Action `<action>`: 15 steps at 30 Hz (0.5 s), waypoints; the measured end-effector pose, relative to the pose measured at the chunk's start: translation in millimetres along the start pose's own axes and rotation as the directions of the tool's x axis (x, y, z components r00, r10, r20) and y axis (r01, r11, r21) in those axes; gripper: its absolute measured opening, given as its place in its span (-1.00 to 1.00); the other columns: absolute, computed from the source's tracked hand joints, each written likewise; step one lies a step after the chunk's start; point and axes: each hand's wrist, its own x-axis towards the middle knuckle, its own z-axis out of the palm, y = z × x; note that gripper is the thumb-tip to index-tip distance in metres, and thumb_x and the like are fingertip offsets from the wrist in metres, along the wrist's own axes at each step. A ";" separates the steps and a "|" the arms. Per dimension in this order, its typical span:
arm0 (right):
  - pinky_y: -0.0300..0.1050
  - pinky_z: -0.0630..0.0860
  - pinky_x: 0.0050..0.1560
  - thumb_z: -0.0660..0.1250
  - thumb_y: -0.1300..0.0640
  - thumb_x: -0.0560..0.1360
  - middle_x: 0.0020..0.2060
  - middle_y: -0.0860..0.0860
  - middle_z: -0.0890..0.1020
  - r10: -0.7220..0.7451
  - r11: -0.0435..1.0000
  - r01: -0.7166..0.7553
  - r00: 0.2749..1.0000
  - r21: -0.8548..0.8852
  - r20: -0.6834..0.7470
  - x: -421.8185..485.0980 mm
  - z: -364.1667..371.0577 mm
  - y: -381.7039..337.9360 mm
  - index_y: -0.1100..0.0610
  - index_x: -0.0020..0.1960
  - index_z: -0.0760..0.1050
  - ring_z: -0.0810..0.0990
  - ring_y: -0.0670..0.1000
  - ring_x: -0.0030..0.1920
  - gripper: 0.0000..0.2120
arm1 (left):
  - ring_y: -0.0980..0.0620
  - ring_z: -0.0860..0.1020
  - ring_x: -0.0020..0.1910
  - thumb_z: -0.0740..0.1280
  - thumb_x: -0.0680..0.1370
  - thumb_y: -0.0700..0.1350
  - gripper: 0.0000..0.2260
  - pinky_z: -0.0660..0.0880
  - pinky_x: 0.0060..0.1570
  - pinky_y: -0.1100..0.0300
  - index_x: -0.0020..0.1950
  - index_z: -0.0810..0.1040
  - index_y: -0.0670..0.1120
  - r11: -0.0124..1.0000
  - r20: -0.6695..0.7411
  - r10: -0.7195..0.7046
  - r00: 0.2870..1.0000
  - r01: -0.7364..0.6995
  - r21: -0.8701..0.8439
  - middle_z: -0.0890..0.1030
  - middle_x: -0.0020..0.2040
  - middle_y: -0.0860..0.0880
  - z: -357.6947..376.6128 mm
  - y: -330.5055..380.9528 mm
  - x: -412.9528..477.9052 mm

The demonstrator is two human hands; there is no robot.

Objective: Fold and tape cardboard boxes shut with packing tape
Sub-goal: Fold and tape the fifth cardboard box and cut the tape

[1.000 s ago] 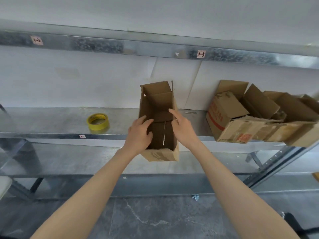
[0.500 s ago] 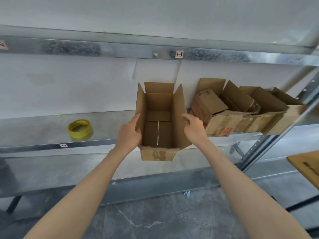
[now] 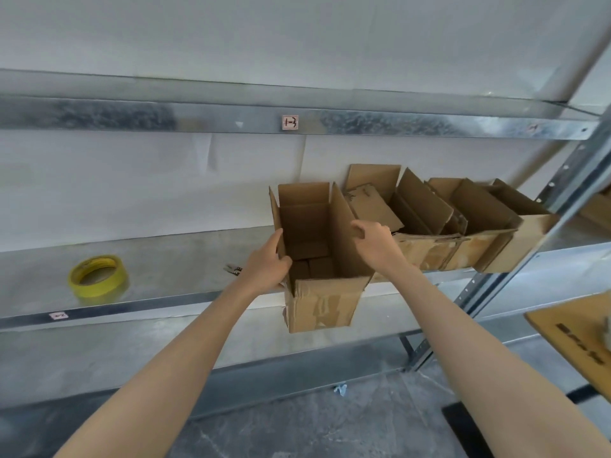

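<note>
1. Box (image 3: 317, 302) stands open-topped on the shelf (image 3: 165, 259). Its long axis runs away from the person, and its near end overhangs the shelf's front edge.
2. Left hand (image 3: 266, 267) grips the box's left wall at the rim, with the fingers curled into the opening. Right hand (image 3: 375, 244) has its fingers curled on the upright right flap (image 3: 344, 239) and holds it.
3. Key relation: the opening lies between the two hands, one hand per long side. Each long flap would therefore fold inward, toward the other hand. The far flap is also upright. Judgement: no flap is folded shut yet.
4. Tape (image 3: 98, 276) lies flat on the shelf, well apart to the left. The left hand is nearer to it, with bare shelf between.
5. Room: other boxes (image 3: 463, 226) sit just beside the right flap, so space is tight on that side and open on the left.
6. Risk, as judged: pressing down on the overhanging end could tip the box off the shelf.
</note>
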 end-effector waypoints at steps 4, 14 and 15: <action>-0.07 0.40 0.27 0.16 0.36 0.55 0.40 0.13 0.39 -0.020 0.992 0.034 0.994 -0.123 0.111 28.4 -10.3 2.7 0.14 0.49 0.24 0.39 0.14 0.36 -0.48 | -0.06 0.58 0.04 0.17 0.63 -0.17 -0.43 0.58 0.06 0.03 0.56 -0.01 0.10 0.999 -0.018 -0.031 0.999 0.030 -0.038 0.34 0.45 -0.07 8.2 10.8 22.7; -0.20 0.52 -0.25 0.14 0.43 0.51 0.38 0.15 0.40 -0.032 0.999 0.032 0.999 0.007 0.020 72.3 -31.6 27.1 0.14 0.47 0.28 0.58 0.01 -0.13 -0.45 | 0.25 0.44 -0.22 0.16 0.62 -0.11 -0.46 0.57 0.06 0.07 0.56 0.03 0.09 0.999 -0.080 0.038 0.996 -0.039 -0.013 0.21 0.53 -0.07 12.0 39.2 57.2; -0.17 0.56 -0.15 0.14 0.43 0.51 0.39 0.14 0.40 -0.031 0.999 0.031 1.000 0.027 0.001 72.6 -31.8 30.1 0.15 0.47 0.29 0.59 0.05 -0.03 -0.45 | 0.26 0.43 -0.24 0.16 0.62 -0.12 -0.46 0.58 0.03 0.10 0.56 0.04 0.08 0.999 -0.088 0.046 0.995 -0.046 -0.001 0.19 0.54 -0.07 13.9 39.1 57.3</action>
